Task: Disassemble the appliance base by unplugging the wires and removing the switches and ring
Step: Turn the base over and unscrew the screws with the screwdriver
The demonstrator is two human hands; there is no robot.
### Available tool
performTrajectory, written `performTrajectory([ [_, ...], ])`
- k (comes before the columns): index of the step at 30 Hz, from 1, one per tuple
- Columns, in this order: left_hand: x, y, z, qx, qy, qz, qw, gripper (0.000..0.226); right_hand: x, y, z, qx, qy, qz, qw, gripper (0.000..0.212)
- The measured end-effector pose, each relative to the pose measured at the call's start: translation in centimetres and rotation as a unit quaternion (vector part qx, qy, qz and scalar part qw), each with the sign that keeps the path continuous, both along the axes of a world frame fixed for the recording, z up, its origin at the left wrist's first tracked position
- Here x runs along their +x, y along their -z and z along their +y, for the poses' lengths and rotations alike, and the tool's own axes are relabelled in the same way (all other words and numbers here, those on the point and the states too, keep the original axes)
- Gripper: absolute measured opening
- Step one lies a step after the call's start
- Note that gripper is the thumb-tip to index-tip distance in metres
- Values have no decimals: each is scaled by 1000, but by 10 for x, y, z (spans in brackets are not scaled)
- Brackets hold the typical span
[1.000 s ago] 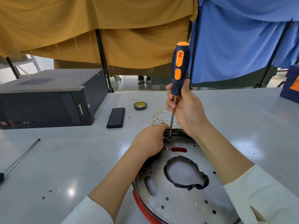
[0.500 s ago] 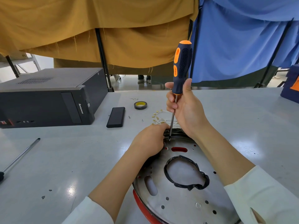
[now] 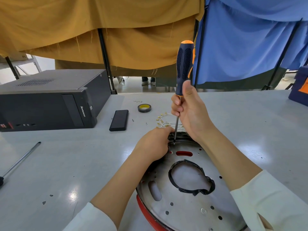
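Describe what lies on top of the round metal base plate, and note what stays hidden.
On the metal base plate lies a loop of black tape. The left hand rests at its far rim, where the screwdriver tip touches. Whatever the left hand's fingers cover is hidden.

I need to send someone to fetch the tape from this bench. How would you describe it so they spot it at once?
Start at the black computer tower lying at the table's far left. Just right of it lies a flat black rectangular block, and right of that, slightly farther back, sits the roll of tape. It is the only small ring there: black outside, yellow inside.
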State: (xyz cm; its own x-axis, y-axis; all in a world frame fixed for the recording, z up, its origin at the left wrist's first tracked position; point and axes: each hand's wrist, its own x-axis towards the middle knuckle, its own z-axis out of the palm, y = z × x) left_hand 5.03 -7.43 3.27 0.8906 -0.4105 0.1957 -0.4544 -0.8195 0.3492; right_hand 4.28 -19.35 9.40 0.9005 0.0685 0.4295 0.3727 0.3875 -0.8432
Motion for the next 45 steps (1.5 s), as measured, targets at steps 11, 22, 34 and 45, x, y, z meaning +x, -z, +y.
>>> performTrajectory([
  [11,0,-1,1,1,7,5,1000,44,0,0,1,10,-13,1,1000,44],
  [22,-2,-2,1,3,7,4,1000,43,0,-1,1,8,-11,9,1000,41],
  [34,-3,-3,2,12,5,-5,1000,39,1,2,2,-2,-13,4,1000,38],
  [45,-3,-3,1,4,6,6,1000,45,3,3,-3,-17,27,-24,999,20],
])
